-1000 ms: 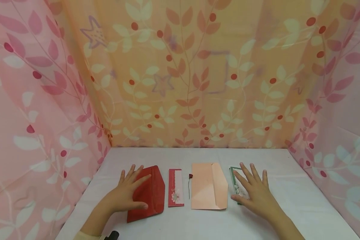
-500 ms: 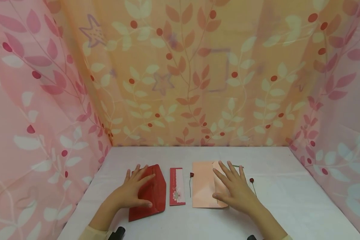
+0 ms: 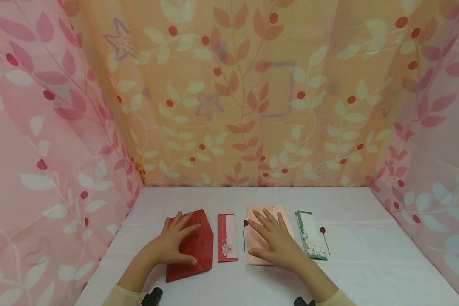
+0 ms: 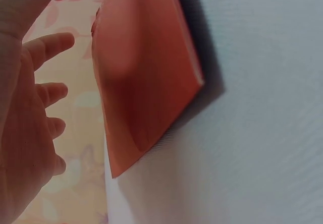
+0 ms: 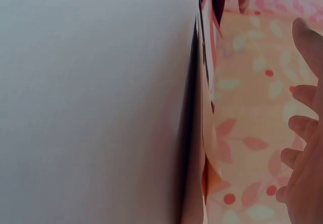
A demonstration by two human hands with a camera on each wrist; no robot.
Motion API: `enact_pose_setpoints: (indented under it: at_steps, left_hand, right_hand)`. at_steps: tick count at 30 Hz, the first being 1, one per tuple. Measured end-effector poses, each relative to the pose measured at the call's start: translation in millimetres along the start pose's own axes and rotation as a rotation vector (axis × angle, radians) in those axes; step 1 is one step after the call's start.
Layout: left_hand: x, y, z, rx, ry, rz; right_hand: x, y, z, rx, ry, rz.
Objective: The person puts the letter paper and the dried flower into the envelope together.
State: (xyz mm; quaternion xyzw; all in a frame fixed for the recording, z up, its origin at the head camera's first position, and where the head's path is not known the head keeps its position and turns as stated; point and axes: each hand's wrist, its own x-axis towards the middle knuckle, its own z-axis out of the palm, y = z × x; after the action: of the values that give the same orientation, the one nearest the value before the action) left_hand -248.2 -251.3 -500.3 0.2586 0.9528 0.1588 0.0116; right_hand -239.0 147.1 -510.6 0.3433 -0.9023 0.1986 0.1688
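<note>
My left hand hovers with spread fingers above a red envelope; in the left wrist view a gap separates the fingers from the envelope. Over a peach envelope is my right hand, fingers straight and apart, holding nothing. The right wrist view shows that hand clear of the envelope's edge. Between the envelopes lie a red card with a flower print and a small dried-looking red rose on a thin stem. The right hand hides much of the peach envelope.
Right of the peach envelope lie a green-edged floral card and a second small red rose. Everything rests on a white-covered table. Leaf-patterned curtains stand behind and on both sides.
My right hand has moved left from over the green card to over the peach envelope, uncovering the green card and the second rose. The left hand has stayed nearly in place.
</note>
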Motion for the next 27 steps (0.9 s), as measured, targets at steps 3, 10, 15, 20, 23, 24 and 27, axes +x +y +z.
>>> enact_pose_setpoints:
  at_steps: [3,10,15,20,23,24,27]
  left_hand:
    - [1.0,1.1,0.3,-0.011,-0.017,-0.014]
    - [-1.2,2.6,2.1,-0.012,-0.038,-0.037]
    - [-2.4,1.6,2.6,-0.01,-0.04,-0.046]
    - [-1.2,0.1,2.2,-0.014,-0.033,-0.033]
    - [-0.1,-0.9,2.3,-0.008,-0.025,-0.014]
    - [0.0,-1.1,2.1,-0.011,-0.022,-0.008]
    - [0.0,-1.4,2.2,-0.014,-0.011,0.011]
  right_hand:
    - [6,-5,6,0.03,-0.007,-0.014]
    - [21,-19,18,0.047,-0.054,-0.021]
    - [34,-31,27,0.069,-0.069,-0.023]
    - [46,-40,36,0.087,-0.086,-0.021]
    - [52,-45,41,0.1,-0.098,-0.029]
    - [54,-47,42,0.105,-0.103,-0.03]
    - [59,-54,46,0.128,-0.117,-0.035]
